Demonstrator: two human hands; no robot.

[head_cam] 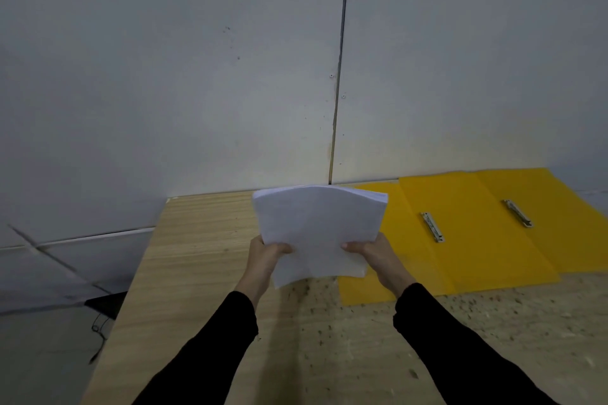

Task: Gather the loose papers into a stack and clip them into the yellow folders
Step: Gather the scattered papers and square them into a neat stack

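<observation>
A person in black sleeves holds a stack of papers (pixel 320 223) just below the centre of the frame. The left hand (pixel 266 256) and right hand (pixel 378 258) each grip a lower corner, with fingers (pixel 353 246) curled round the sheets. The stack is lifted off the wooden surface (pixel 197 240), and its top edge bows back toward the grey wall (pixel 164 76).

Two yellow folders (pixel 477 240) lie open and overlapping at the right of the frame. Their metal clips (pixel 432 227) lie flat, and whether they are latched cannot be told.

The likeliest trouble is the unsupported upper half. Held only at the bottom, the sheets could fan out or slide apart, and the top edge already looks slightly stepped. An uneven stack would probably sit crooked under a clip, and the outer sheets might miss it.

The stack's right edge overhangs the nearer folder. A hurried move across could catch that cover and push the overlapping folders out of place. Letting go with one hand to open a clip could make the whole bundle sag or spill.
</observation>
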